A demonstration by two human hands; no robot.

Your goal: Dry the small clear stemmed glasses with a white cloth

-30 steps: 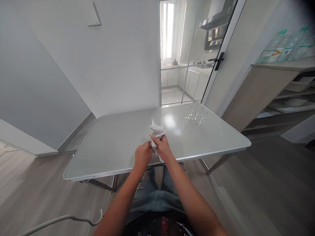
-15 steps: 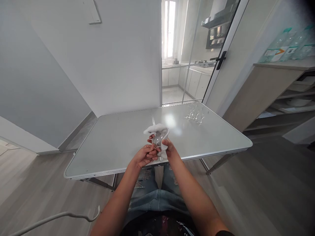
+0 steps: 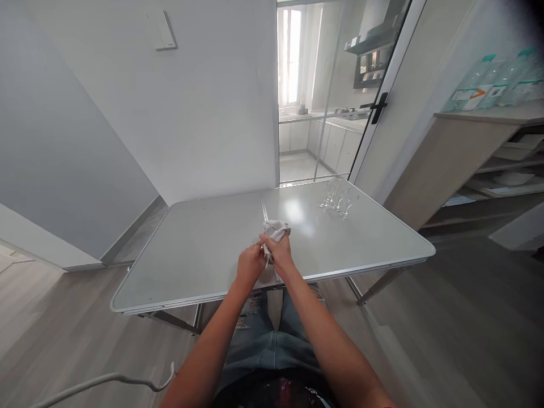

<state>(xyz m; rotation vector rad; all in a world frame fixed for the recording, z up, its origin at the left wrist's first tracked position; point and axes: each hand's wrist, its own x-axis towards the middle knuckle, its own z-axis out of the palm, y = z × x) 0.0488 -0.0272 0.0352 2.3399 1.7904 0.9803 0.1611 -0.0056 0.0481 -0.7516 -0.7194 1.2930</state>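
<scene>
Just above the table's front edge, my two hands are close together. My left hand (image 3: 251,263) is closed on the stem end of a clear stemmed glass (image 3: 271,230), which is mostly hidden by cloth and fingers. A white cloth (image 3: 277,226) is bunched around the glass. My right hand (image 3: 279,253) is closed over the cloth, its thumb pressing toward the glass. Farther back on the right of the table stand several clear stemmed glasses (image 3: 336,199).
The grey folding table (image 3: 204,243) has a metal rim and a middle seam. A glass door (image 3: 323,96) with a black handle is behind it. On the right, plastic bottles (image 3: 476,85) stand on a wooden shelf (image 3: 463,153). A white cable (image 3: 114,377) shows at lower left.
My right hand has turned over the glass and wrapped the cloth closer about it, so the bowl is now mostly covered. My left hand has turned, its back now facing up.
</scene>
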